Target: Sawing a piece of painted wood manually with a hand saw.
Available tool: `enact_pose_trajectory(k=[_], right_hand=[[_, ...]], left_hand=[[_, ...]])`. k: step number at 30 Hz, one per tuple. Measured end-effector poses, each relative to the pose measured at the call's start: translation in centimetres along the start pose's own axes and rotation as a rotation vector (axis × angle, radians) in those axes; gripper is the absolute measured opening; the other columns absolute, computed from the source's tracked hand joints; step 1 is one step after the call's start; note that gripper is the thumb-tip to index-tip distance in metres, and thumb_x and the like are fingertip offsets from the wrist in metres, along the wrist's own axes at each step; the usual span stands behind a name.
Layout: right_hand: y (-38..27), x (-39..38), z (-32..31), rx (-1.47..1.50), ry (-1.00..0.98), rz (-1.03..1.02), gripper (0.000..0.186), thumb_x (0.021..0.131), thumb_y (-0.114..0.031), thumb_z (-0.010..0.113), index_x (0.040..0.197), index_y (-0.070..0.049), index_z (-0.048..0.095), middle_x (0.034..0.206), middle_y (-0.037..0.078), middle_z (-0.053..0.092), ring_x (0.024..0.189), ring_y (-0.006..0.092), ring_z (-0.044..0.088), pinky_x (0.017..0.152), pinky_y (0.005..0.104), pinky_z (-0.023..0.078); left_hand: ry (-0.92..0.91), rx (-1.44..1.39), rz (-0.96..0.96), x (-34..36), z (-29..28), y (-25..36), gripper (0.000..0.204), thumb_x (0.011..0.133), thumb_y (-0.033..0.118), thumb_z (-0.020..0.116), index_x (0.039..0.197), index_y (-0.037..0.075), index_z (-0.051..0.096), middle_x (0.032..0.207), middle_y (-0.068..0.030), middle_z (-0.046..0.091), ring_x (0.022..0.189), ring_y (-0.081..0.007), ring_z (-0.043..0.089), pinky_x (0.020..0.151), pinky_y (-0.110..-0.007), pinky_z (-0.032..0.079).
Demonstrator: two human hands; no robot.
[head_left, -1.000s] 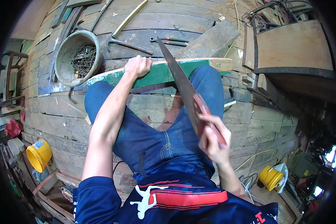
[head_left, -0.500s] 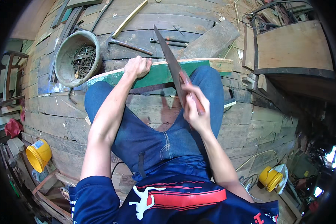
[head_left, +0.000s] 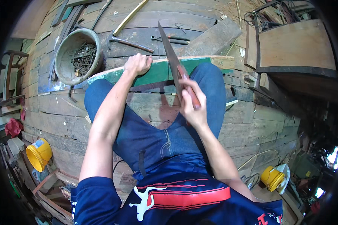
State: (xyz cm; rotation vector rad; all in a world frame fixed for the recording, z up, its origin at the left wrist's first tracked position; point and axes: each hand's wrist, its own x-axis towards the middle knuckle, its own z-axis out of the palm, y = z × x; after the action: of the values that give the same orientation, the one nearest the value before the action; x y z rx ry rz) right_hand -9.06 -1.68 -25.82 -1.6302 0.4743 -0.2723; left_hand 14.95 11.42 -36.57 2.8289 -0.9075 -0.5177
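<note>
A green-painted wooden board (head_left: 159, 74) lies across my knees, its bare wood edge facing away from me. My left hand (head_left: 138, 64) is closed over that far edge, left of the middle. In my right hand (head_left: 192, 102) is the reddish handle of a handsaw, fingers wrapped round it. The saw's long blade (head_left: 169, 52) crosses the board to the right of my left hand, its narrow tip pointing away past the far edge. Whether the teeth have cut into the wood cannot be made out.
Beyond the board lie a claw hammer (head_left: 133, 44), pincers (head_left: 172, 39) and a grey plank (head_left: 214, 38) on the wooden floor (head_left: 248, 123). A bucket of nails (head_left: 60, 56) stands by my left knee. A wooden cabinet (head_left: 296, 47) is at right; yellow buckets (head_left: 38, 154) sit either side.
My right hand has moved a little away from me and leftward, carrying the saw forward over the board. My left hand keeps its hold on the edge.
</note>
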Motion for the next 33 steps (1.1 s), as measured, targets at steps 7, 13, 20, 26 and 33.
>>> enact_pose_trajectory(k=[7,13,20,26,33], right_hand=[[-3.9,-6.2,-2.5,-0.107,-0.054,-0.123,0.024,0.093,-0.008,0.050,0.114,-0.003,0.059,0.084,0.009,0.064,0.058,0.0093,0.057,0.055,0.0246,0.044],[-2.3,-0.4,-1.1,-0.024,-0.083,-0.031,0.023,0.089,-0.001,0.055,0.112,-0.003,0.058,0.100,0.013,0.064,0.087,0.0204,0.063,0.080,0.0294,0.048],[-6.9,-3.4,-3.9,-0.097,-0.184,-0.039,0.021,0.092,-0.003,0.052,0.112,-0.001,0.058,0.090,0.009,0.061,0.080,0.0131,0.057,0.075,0.0253,0.046],[-6.4,-2.0,-3.2,-0.047,-0.176,-0.005,0.020,0.091,-0.001,0.052,0.111,-0.001,0.057,0.093,0.009,0.062,0.075,0.0138,0.057,0.070,0.0251,0.045],[-5.3,-4.6,-4.6,-0.111,-0.146,0.051,0.024,0.091,-0.008,0.053,0.115,-0.005,0.059,0.075,0.002,0.057,0.055,0.0045,0.047,0.051,0.0219,0.037]], left_hand=[[0.012,-0.017,-0.031,-0.6,0.7,-1.9,0.055,0.096,0.045,0.039,0.088,0.001,0.071,0.095,-0.0301,0.066,0.092,-0.0469,0.065,0.087,-0.052,0.051],[-0.046,-0.027,-0.026,0.4,0.9,-1.1,0.055,0.096,0.044,0.039,0.086,0.001,0.071,0.091,-0.0292,0.066,0.091,-0.0474,0.064,0.086,-0.052,0.051],[0.084,-0.059,0.010,-0.5,0.9,-1.6,0.054,0.097,0.040,0.042,0.076,-0.001,0.068,0.079,-0.0298,0.065,0.076,-0.0499,0.064,0.077,-0.053,0.053],[0.035,-0.029,-0.008,0.0,1.8,-2.3,0.053,0.096,0.041,0.040,0.084,0.001,0.070,0.089,-0.0301,0.065,0.086,-0.0479,0.064,0.083,-0.052,0.052],[0.019,-0.058,-0.006,-0.1,0.3,-0.5,0.056,0.097,0.043,0.039,0.080,0.000,0.070,0.085,-0.0305,0.065,0.082,-0.0497,0.064,0.079,-0.054,0.052]])
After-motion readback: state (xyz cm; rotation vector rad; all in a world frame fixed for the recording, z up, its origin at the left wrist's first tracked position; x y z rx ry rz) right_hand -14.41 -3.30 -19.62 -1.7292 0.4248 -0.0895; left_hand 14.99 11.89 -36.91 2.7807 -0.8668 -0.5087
